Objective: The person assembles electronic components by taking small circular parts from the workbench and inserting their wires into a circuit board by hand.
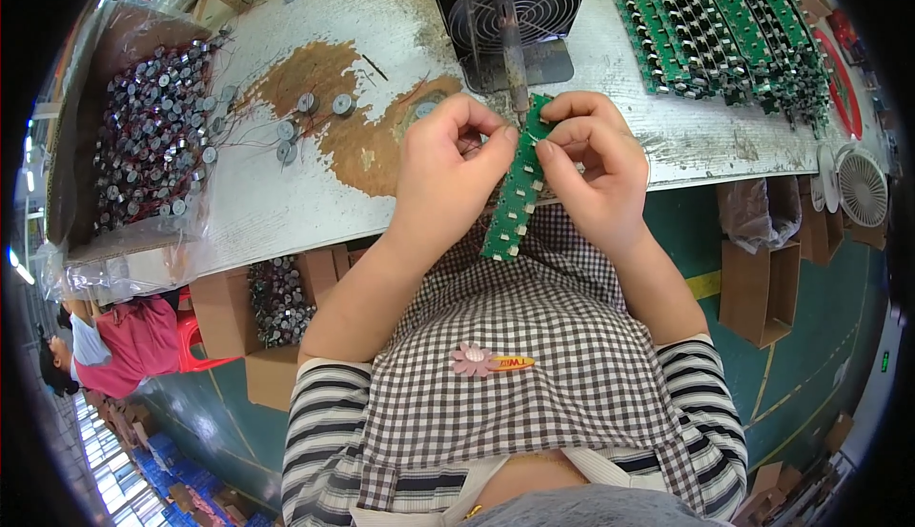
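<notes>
A long green circuit board strip (515, 201) with small white connectors along it slants between my hands at the table's front edge. My right hand (602, 170) pinches the strip's upper part by its right side. At the strip's left edge, my left hand (453, 160) has thumb and forefinger pressed together; whatever is between those fingertips is too small to make out. Just above the fingertips, the tip of an upright soldering iron (515, 65) points down close to the strip's top end.
Behind the iron stands a black fan (548, 3). Rows of green circuit boards (720, 36) cover the table's right. A plastic-lined box of small round motors (157, 136) stands left, with several loose motors (307, 103) beside it. Cardboard boxes (760, 284) stand below; a person (133, 341) sits far left.
</notes>
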### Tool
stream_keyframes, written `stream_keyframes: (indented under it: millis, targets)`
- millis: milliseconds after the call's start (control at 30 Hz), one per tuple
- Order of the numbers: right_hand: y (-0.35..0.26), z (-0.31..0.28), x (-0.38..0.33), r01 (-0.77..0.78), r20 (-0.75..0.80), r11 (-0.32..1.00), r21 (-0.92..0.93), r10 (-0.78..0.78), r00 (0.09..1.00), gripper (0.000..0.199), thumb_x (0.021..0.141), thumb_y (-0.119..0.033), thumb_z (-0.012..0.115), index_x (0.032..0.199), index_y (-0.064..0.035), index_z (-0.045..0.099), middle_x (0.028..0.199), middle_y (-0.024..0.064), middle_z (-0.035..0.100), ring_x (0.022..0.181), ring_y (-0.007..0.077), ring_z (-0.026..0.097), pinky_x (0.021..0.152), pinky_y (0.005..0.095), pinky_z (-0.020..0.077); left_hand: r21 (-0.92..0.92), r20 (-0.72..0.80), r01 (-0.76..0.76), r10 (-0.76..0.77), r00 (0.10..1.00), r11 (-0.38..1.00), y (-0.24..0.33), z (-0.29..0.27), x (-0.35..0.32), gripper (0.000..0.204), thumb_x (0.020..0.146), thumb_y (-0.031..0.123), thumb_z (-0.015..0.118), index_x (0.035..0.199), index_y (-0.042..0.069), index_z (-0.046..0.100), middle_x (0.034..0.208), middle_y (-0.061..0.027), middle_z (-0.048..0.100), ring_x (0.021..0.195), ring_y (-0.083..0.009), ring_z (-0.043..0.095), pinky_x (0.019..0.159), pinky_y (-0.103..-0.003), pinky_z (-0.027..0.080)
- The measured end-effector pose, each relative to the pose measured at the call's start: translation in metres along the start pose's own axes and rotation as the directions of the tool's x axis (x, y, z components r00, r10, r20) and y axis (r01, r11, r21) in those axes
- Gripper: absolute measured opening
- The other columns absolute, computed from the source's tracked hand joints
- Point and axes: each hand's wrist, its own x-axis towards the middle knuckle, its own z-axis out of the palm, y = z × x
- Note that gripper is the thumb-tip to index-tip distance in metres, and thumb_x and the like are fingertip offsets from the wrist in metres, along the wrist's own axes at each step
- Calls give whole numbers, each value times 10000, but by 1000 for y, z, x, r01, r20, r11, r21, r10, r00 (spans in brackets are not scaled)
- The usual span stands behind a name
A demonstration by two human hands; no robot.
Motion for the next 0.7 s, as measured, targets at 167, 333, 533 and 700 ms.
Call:
stream_keyframes:
  millis: [167, 333, 533, 700]
  targets:
    - [-1, -3, 3, 29, -10, 1000, -7, -29, 1000, 76, 758, 48, 650, 793, 28, 584, 996, 149, 583, 721, 135, 609, 535, 213, 524, -15, -12, 8, -8, 1000, 1000, 7, 2, 2, 103, 843, 84, 659, 845, 10, 586, 733, 24, 583, 637, -22, 506, 568, -180, 411]
    - [2, 0, -4, -1, -18, 1000, 27, 2, 1000, 72, 753, 58, 646, 788, 31, 590, 995, 149, 582, 700, 130, 614, 527, 216, 524, 26, 5, 0, 0, 1000, 1000, 1, 3, 0, 100, 840, 83, 661, 832, 11, 592, 725, 27, 583, 635, -19, 504, 567, -176, 408]
    - [3, 1, -3, -15, -24, 1000, 25, 16, 1000, 69, 752, 61, 647, 779, 34, 589, 995, 150, 583, 697, 123, 614, 527, 213, 520, 12, 5, 0, 0, 1000, 1000, 4, 1, 4, 96, 841, 79, 658, 832, 8, 594, 727, 24, 586, 632, -19, 503, 565, -174, 406]
    - [-7, 7, -1, -30, 48, 999, -12, 30, 998, 79, 766, 74, 639, 786, 27, 579, 996, 131, 587, 715, 113, 597, 562, 208, 496, -6, -18, 42, -42, 999, 999, 2, -10, -5, 95, 845, 83, 647, 835, 10, 588, 706, 4, 596, 627, -48, 554, 544, -202, 448]
